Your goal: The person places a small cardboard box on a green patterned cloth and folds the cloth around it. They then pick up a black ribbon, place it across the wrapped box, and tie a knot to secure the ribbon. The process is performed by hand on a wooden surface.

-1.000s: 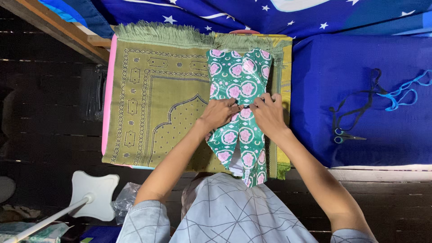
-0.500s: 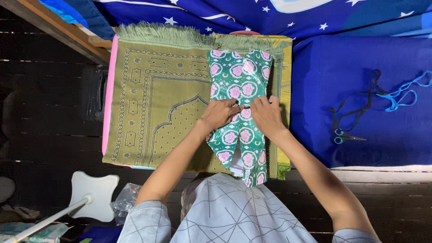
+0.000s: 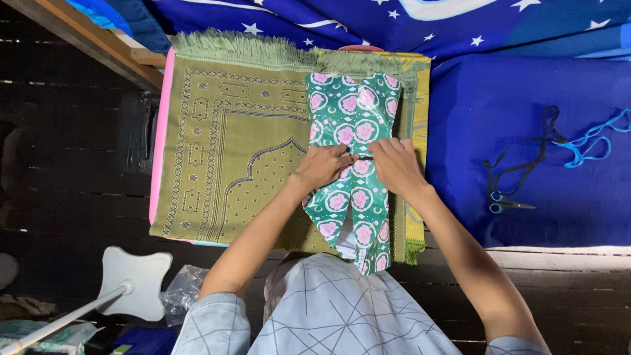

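Two hands meet at the middle of what I am working on, but going from the left: dark wooden floor planks (image 3: 72, 197) run along that side, with a white, four-lobed stand base (image 3: 135, 283) and its slanting pole near my left elbow, and crinkled clear plastic (image 3: 179, 296) beside it. Next comes the olive woven mat (image 3: 230, 144), patterned with a pointed arch and a fringe along its far edge, lying on a pink-edged pad.

On the mat's right part lies the wrapped parcel (image 3: 351, 118), long and narrow, in glossy green paper with pink rosettes in white rings; a seam runs down its length. My left hand (image 3: 323, 165) presses on it with fingers curled, pinching the paper at the seam. My right hand (image 3: 394, 164) lies just beside, fingers bent, gripping the paper from the other side; the fingertips nearly touch.

Further right, a blue cloth (image 3: 526, 79) carries small scissors (image 3: 503, 200), a black ribbon (image 3: 526, 161) and a light blue ribbon (image 3: 591, 141), all well apart from my hands.
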